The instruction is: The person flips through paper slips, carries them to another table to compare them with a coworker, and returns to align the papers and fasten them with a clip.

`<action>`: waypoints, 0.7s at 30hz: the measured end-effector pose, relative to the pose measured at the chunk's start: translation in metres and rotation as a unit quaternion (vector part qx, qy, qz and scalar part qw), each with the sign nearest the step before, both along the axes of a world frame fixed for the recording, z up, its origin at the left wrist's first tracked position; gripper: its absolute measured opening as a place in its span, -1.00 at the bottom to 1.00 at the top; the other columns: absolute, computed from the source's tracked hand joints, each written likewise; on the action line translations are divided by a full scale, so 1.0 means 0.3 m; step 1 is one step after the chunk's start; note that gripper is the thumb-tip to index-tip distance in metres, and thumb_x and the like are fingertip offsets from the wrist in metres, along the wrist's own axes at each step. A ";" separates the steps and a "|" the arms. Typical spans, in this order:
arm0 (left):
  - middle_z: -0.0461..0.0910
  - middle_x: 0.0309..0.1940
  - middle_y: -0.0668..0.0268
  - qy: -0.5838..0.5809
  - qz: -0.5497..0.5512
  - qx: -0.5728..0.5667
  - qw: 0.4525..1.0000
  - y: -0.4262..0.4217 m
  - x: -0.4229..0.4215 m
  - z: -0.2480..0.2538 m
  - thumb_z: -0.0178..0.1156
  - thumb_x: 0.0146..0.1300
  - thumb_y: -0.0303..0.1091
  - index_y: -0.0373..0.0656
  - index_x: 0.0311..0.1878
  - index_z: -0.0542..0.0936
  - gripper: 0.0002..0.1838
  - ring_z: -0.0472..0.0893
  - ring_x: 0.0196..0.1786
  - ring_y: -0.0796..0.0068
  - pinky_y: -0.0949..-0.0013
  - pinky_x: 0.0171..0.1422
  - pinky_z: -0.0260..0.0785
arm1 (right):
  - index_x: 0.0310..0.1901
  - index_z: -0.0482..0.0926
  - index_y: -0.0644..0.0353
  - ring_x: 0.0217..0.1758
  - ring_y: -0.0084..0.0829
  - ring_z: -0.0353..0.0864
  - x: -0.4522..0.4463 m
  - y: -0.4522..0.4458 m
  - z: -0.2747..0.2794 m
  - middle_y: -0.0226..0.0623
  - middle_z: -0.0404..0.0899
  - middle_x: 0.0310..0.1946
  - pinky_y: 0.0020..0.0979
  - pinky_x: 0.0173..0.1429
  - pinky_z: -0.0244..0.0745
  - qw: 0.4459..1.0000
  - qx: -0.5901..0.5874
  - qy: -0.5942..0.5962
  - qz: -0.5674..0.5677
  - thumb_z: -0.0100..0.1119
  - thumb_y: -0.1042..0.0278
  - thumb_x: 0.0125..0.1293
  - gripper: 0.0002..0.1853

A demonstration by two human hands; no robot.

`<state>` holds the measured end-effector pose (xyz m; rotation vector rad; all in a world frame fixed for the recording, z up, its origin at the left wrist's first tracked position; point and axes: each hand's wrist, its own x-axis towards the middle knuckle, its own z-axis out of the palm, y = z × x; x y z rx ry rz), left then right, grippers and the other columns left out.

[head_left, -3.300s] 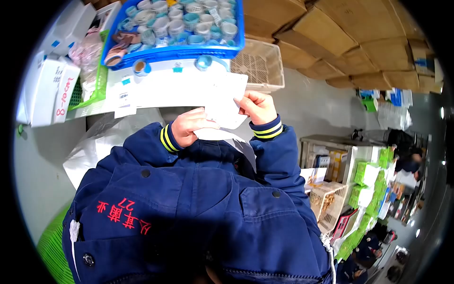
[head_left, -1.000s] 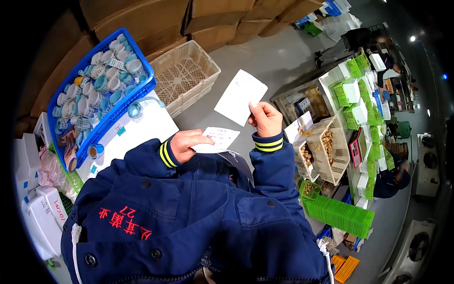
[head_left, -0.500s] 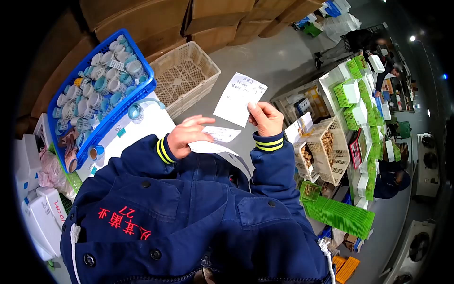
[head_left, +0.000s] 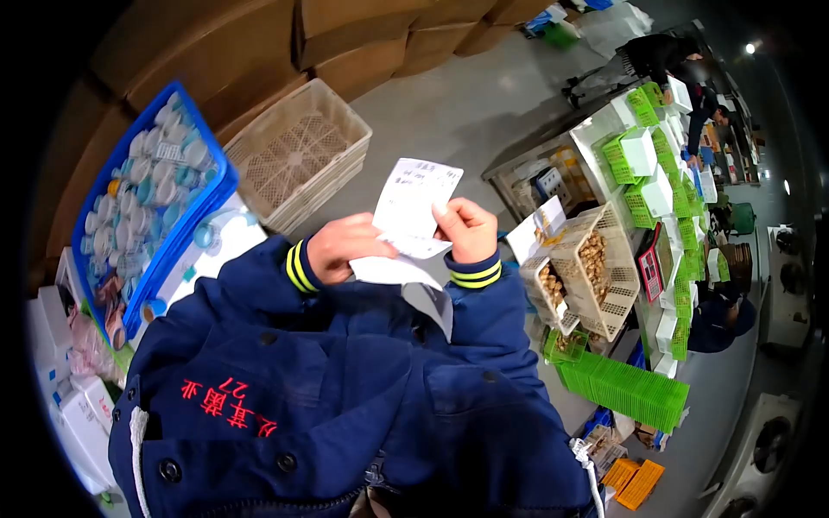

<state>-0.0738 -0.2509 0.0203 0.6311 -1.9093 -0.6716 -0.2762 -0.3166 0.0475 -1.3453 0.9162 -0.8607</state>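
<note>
My right hand (head_left: pixel 469 230) pinches the right edge of a white paper slip (head_left: pixel 416 197) with handwriting on it. My left hand (head_left: pixel 345 247) is closed on more paper slips (head_left: pixel 395 273), which hang over the front of my jacket; one bends downward. The lower edge of the upper slip meets or overlaps the slips by my left fingers. How many sheets lie in my left hand I cannot tell.
To the left, a blue crate (head_left: pixel 226 177) holds many tape-like rolls. Behind it stand cardboard boxes (head_left: pixel 207 52) and stacked beige crates (head_left: pixel 358 142). On the right are crates of mushroom-like pieces (head_left: pixel 594 263), stacked green baskets (head_left: pixel 626 390) and other people (head_left: pixel 661 53).
The slip in my right hand has come down and left, toward the papers in my left hand. My left fingers, spread before, have closed in on the slips. The view has shifted a little.
</note>
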 end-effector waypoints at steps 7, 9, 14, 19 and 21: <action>0.55 -0.19 0.05 -0.031 -0.060 0.052 0.996 -0.315 -0.298 0.033 0.09 0.02 -0.52 -0.26 -0.24 0.55 -0.80 0.49 -0.03 0.03 0.18 0.08 0.28 | -0.51 0.49 0.28 -0.53 -0.71 0.40 -0.295 -0.287 -0.094 -0.46 0.46 -0.63 -0.62 -0.42 0.33 0.998 0.014 -0.060 -0.022 0.11 0.37 0.19 -0.81; 0.56 -0.24 0.06 -0.023 -0.047 0.074 0.996 -0.393 -0.405 0.052 0.08 -0.02 -0.58 -0.28 -0.28 0.55 -0.82 0.52 -0.12 0.08 0.23 0.00 0.32 | -0.52 0.48 0.28 -0.52 -0.72 0.36 -0.383 -0.360 -0.116 -0.49 0.44 -0.63 -0.62 -0.42 0.30 0.997 0.016 -0.074 -0.030 0.10 0.36 0.21 -0.79; 0.58 -0.35 0.15 -0.036 -0.048 0.047 0.997 -0.611 -0.597 0.048 0.15 -0.07 -0.57 -0.22 -0.31 0.57 -0.81 0.53 -0.26 0.15 0.29 -0.14 0.34 | -0.52 0.49 0.29 -0.56 -0.76 0.24 -0.574 -0.535 -0.113 -0.56 0.38 -0.65 -0.62 -0.48 0.19 0.996 0.003 -0.073 -0.048 0.05 0.34 0.23 -0.77; 0.58 -0.38 0.17 -0.037 -0.074 0.042 0.996 -0.827 -0.673 0.049 0.10 0.00 -0.52 -0.19 -0.31 0.57 -0.85 0.52 -0.29 0.15 0.30 -0.16 0.34 | -0.50 0.51 0.28 -0.57 -0.77 0.23 -0.644 -0.723 -0.145 -0.59 0.37 -0.67 -0.64 -0.50 0.16 0.995 0.002 -0.070 -0.074 0.04 0.34 0.24 -0.77; 0.57 -0.38 0.17 -0.033 -0.085 0.059 0.994 -0.922 -0.682 0.048 0.07 -0.07 -0.60 -0.20 -0.30 0.57 -0.78 0.52 -0.30 0.15 0.30 -0.13 0.32 | -0.48 0.51 0.29 -0.55 -0.76 0.26 -0.651 -0.818 -0.155 -0.57 0.40 -0.65 -0.64 -0.47 0.20 0.993 0.041 -0.087 -0.067 0.04 0.33 0.24 -0.77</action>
